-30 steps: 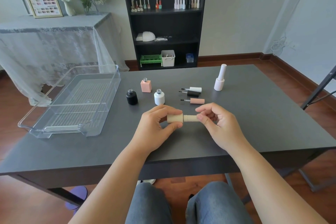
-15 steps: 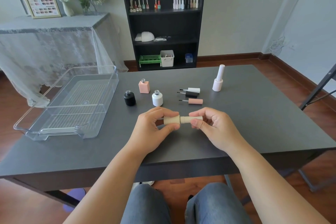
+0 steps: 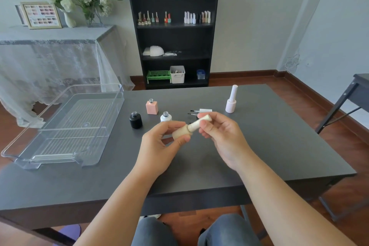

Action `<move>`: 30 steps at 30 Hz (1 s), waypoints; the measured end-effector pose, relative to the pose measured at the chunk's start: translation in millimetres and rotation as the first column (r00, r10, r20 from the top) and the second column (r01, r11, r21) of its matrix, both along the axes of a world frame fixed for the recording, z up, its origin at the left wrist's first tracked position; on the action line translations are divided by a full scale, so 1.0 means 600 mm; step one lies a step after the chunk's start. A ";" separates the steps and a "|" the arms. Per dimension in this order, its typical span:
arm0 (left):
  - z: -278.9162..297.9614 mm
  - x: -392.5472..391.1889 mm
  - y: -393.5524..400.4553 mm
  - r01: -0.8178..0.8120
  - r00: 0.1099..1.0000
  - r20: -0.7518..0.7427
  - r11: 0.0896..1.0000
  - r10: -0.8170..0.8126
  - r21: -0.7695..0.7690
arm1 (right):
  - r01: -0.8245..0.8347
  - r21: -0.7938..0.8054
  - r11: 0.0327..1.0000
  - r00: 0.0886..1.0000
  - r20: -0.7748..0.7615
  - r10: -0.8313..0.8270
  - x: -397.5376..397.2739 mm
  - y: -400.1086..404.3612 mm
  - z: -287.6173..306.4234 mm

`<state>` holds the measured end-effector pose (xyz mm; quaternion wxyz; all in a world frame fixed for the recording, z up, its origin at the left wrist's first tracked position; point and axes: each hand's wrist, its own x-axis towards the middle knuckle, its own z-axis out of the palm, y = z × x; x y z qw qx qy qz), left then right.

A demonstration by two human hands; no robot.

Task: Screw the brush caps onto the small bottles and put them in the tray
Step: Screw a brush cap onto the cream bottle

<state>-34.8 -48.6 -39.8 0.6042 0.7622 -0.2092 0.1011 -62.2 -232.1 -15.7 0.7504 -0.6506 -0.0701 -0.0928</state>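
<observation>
My left hand [image 3: 159, 147] grips a beige bottle [image 3: 180, 132] above the dark table [image 3: 269, 146]. My right hand [image 3: 223, 139] pinches its beige brush cap [image 3: 200, 122], which sits on the bottle's neck and tilts up to the right. Behind my hands stand an open black bottle [image 3: 135, 120], an open pink square bottle [image 3: 152, 106] and an open white bottle [image 3: 165, 117]. A white brush cap [image 3: 201, 110] and a black brush cap [image 3: 192, 114] lie beyond my right hand, partly hidden. A capped pale pink bottle [image 3: 231, 99] stands at the far right. The clear tray [image 3: 65, 126] on the left holds nothing.
A black shelf unit [image 3: 173, 38] with more bottles stands against the far wall. A lace-covered side table [image 3: 50, 56] with flowers is at the left. Another dark table's corner [image 3: 357, 90] shows at the right edge. My knees are under the table's near edge.
The beige bottle and cap went from lying level to tilted, cap end raised to the right. My right hand's fingers shifted further up the cap. The camera tilted up a little.
</observation>
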 end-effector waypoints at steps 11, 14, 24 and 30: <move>-0.005 0.097 -0.004 -0.234 0.954 -0.086 0.895 0.287 0.381 | 0.283 -0.649 0.706 0.949 0.082 -0.306 0.216 -0.056 0.122; -0.015 0.106 -0.002 -0.259 0.932 -0.138 0.883 0.335 0.392 | 0.270 -0.699 0.662 0.927 0.004 -0.374 0.242 -0.056 0.103; -0.028 0.099 0.000 -0.289 0.940 -0.088 0.907 0.330 0.307 | 0.332 -0.709 0.623 0.857 -0.049 -0.513 0.240 -0.055 0.057; -0.023 0.091 0.002 -0.294 0.944 -0.080 0.924 0.321 0.244 | 0.379 -0.804 0.459 0.883 0.165 -0.439 0.180 -0.055 0.068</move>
